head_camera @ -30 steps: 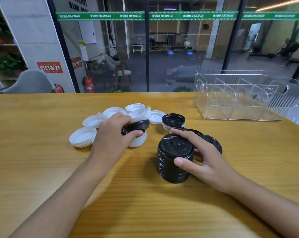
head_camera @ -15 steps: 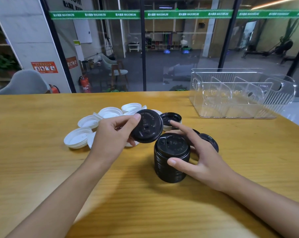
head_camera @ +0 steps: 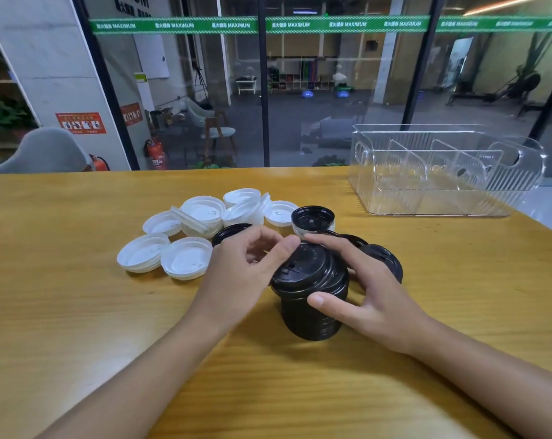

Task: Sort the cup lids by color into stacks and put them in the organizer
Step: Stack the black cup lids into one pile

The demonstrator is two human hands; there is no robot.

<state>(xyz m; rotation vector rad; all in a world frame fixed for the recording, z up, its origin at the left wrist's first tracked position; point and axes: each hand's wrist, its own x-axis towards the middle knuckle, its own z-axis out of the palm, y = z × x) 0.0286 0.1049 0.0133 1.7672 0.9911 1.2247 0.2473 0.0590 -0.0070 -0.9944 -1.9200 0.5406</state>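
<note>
The lid (head_camera: 303, 264) has come down from mid-air onto the stack (head_camera: 309, 318) at table centre and sits tilted, the left hand (head_camera: 240, 274) pinching its 10 o'clock rim with curled fingers, the right hand (head_camera: 376, 293) gripping the stack from 3 o'clock.

Yellow-brown wooden table (head_camera: 62, 312), grain running side to side. Lying on it left of centre, a cluster of round white plastic cup lids (head_camera: 202, 217), several overlapping. Standing at centre, a tall stack of black plastic cup lids (head_camera: 312, 315), topmost lid (head_camera: 303, 264) tilted. Just behind, loose black lids (head_camera: 385, 258). At the far right edge, a clear ribbed plastic organizer (head_camera: 442, 198) with dividers.
</note>
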